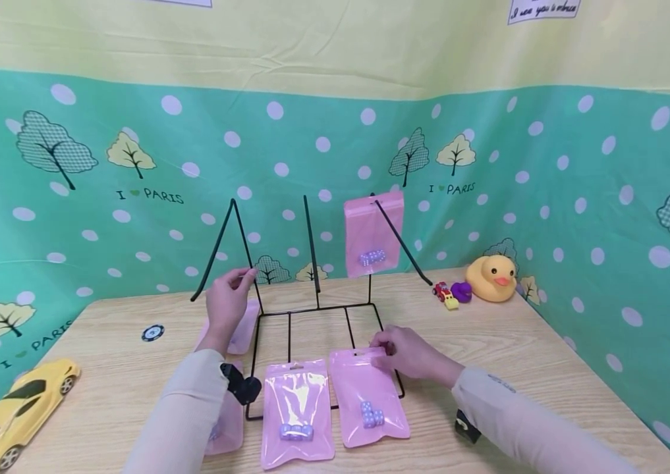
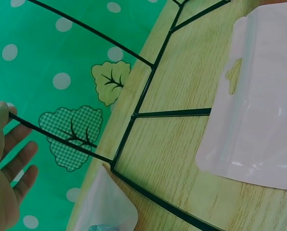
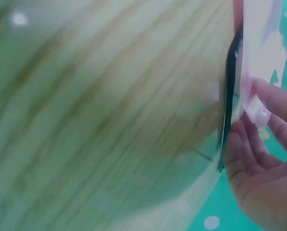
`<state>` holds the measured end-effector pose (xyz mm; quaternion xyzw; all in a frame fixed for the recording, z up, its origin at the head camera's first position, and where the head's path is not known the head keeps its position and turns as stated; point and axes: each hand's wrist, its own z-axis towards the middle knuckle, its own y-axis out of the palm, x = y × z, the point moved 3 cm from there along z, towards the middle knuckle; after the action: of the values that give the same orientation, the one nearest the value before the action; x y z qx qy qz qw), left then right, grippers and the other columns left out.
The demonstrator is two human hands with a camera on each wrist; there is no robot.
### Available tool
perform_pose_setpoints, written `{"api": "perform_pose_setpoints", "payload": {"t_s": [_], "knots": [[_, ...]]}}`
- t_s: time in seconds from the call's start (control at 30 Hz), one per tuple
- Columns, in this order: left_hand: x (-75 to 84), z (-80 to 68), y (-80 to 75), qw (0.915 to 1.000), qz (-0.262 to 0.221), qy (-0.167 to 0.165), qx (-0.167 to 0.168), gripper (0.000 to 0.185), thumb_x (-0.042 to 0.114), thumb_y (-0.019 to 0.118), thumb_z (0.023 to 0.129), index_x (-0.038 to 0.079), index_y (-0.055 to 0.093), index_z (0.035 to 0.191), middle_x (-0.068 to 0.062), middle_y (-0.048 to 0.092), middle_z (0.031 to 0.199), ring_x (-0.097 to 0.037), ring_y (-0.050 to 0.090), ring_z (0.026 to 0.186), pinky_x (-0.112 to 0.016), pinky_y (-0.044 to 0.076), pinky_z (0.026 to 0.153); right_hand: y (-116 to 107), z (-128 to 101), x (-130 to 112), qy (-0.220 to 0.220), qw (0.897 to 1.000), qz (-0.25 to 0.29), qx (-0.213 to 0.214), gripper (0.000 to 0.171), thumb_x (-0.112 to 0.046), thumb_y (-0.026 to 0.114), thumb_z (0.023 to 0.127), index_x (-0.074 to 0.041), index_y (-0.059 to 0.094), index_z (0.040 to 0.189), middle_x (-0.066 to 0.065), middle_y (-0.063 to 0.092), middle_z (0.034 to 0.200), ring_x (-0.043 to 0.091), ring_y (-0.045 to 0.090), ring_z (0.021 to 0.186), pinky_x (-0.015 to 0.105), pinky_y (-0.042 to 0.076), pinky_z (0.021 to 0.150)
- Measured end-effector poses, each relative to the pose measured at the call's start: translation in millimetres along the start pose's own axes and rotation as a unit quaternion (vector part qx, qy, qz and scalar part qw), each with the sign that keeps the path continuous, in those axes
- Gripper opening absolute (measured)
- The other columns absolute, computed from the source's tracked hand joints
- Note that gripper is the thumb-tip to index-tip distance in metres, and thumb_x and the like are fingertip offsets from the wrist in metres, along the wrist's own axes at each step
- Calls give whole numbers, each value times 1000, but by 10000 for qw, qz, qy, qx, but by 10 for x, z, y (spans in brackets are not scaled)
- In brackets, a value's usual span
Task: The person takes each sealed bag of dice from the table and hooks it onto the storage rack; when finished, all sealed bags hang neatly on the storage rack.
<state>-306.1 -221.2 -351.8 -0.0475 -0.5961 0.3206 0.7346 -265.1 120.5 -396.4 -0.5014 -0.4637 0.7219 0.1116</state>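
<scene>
My left hand (image 1: pixel 229 297) pinches the left upright of a black wire display rack (image 1: pixel 287 312) between thumb and fingertips; the left wrist view shows the other fingers spread off the wire. With my right hand (image 1: pixel 408 352) I pinch the upper right corner of a pink zip pouch (image 1: pixel 364 382) with several lilac dice inside, at the rack's front. Beside it lies a second pink pouch (image 1: pixel 296 398), also with dice. Another pouch (image 1: pixel 373 227) hangs on the rack's right hook. Two more pouches, one (image 1: pixel 229 428) by my left forearm and one (image 1: pixel 244 332) behind my left hand, are partly hidden.
A yellow toy car (image 1: pixel 14 415) stands at the left, near a round black-and-white chip (image 1: pixel 153 332). At the back right are a small red toy car (image 1: pixel 445 294), a purple duck (image 1: pixel 462 292) and a large yellow duck (image 1: pixel 491 279). Printed cloth surrounds the wooden table (image 1: pixel 477 342).
</scene>
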Motion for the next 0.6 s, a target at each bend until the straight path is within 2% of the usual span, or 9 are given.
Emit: {"api": "perform_pose_setpoints", "payload": {"t_s": [0.1, 0.27, 0.4, 0.6], "knots": [[3, -2, -5, 10000, 26, 8, 3, 39, 34, 57, 106, 5, 69, 128, -20, 71, 120, -34, 64, 111, -49, 50, 95, -40, -16, 5, 49, 9997, 204, -130, 8, -10, 73, 93, -11, 73, 101, -4, 63, 86, 13, 56, 79, 29, 49, 71], [17, -8, -1, 10000, 31, 13, 17, 38, 34, 57, 106, 4, 69, 127, -20, 71, 119, -35, 64, 111, -49, 49, 96, -135, -42, 14, -120, 9990, 378, -185, 6, -14, 72, 96, -14, 73, 101, -6, 65, 85, 12, 56, 78, 28, 49, 70], [19, -8, 4, 10000, 23, 24, 37, 38, 33, 58, 106, 4, 69, 127, -21, 71, 119, -35, 64, 111, -49, 50, 96, -218, -49, 13, -246, 9987, 413, -192, 9, -15, 74, 94, -10, 73, 102, -6, 67, 86, 10, 58, 78, 27, 51, 71], [14, -6, 9, 9999, 63, 81, 86, 37, 32, 58, 106, 4, 70, 126, -21, 71, 118, -35, 65, 110, -49, 51, 93, -340, -81, -31, -147, 9979, 551, -299, 13, -12, 74, 92, -7, 73, 105, -5, 67, 89, 12, 58, 81, 26, 51, 75]]}}
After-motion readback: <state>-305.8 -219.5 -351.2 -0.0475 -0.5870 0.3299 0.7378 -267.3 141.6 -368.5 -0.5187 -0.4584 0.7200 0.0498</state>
